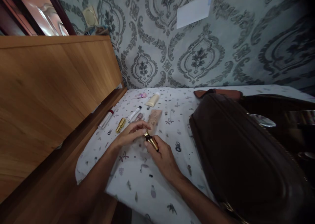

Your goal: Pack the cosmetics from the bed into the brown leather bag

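My right hand (166, 158) grips a small dark bottle with gold bands (152, 141), tilted with its gold end pointing up and left. Close beside that gold end is my left hand (133, 133), its fingers apart and loosely curved; whether a fingertip touches the bottle is unclear. Just behind the hands lies a beige-pink tube (155, 116), partly covered by my left fingers. Left of them are a gold lipstick-like tube (120, 125), a white tube with a black cap (135, 113) and a small pinkish item (138, 117).
On the patterned white cloth (157, 171) also lie a cream tube (153, 100), a pink packet (140, 95) and a clear tube with a dark red band (106, 119). A large open dark brown bag (233, 151) fills the right. A wooden panel (56, 96) stands left.
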A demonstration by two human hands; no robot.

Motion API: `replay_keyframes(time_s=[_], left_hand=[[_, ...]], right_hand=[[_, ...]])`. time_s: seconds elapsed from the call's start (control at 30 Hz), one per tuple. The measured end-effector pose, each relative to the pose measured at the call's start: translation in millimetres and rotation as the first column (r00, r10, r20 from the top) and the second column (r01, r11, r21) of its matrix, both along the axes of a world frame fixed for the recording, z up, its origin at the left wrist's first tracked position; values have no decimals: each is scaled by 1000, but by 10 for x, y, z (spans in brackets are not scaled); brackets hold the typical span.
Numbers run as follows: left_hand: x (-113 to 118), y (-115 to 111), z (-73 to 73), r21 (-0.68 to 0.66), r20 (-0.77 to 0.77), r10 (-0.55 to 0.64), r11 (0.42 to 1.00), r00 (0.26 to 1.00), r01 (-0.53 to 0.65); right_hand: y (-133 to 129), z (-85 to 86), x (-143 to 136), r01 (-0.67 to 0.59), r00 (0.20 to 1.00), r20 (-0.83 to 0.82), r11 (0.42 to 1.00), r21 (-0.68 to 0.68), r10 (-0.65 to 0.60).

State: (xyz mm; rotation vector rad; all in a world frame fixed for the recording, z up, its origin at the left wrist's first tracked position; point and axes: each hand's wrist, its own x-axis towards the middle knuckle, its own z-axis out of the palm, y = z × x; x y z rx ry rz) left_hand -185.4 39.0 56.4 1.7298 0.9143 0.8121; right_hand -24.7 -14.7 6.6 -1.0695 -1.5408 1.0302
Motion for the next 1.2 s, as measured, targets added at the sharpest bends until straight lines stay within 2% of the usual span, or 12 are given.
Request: replay_keyframes(time_s=[0.1,0.23,0.4,0.57,0.7,0.83,0.93,1.07,1.13,1.2], left_hand=[[17,-1,-29,-25,-22,24,999,999,-24],[13,4,-69,27,-31,18,999,999,-17],[17,-34,-38,58,-62,32,998,998,-28],[19,-85,6,77,-105,137,989,985,-129],[2,-17,92,36,-91,201,979,975,-199],[157,83,365,142,-46,261,957,964,-252],[472,176,680,278,46,272,921,961,-274],[1094,287,1157,436,82,140,885,987,-162],[1428,339,1365,495,36,79,864,996,-87],[1743,417,1513,535,-35,-3,845,999,22]], right_hand=[[-4,17,7,-7,1000,-2,1000,-1,7],[27,3,10,-26,998,-63,999,-33,24],[50,-24,-8,-62,981,-187,996,-57,51],[17,-2,-23,-102,941,-332,988,-117,57],[57,-13,-41,-47,915,-404,985,-167,-25],[67,-23,-49,-17,900,-426,970,-243,-90],[45,-24,-47,-22,898,-431,969,-246,-89],[43,-48,-59,-13,908,-408,970,-244,-90],[63,-67,-74,-27,907,-411,962,-270,-90],[86,-80,-89,-18,904,-411,949,-315,-119]])
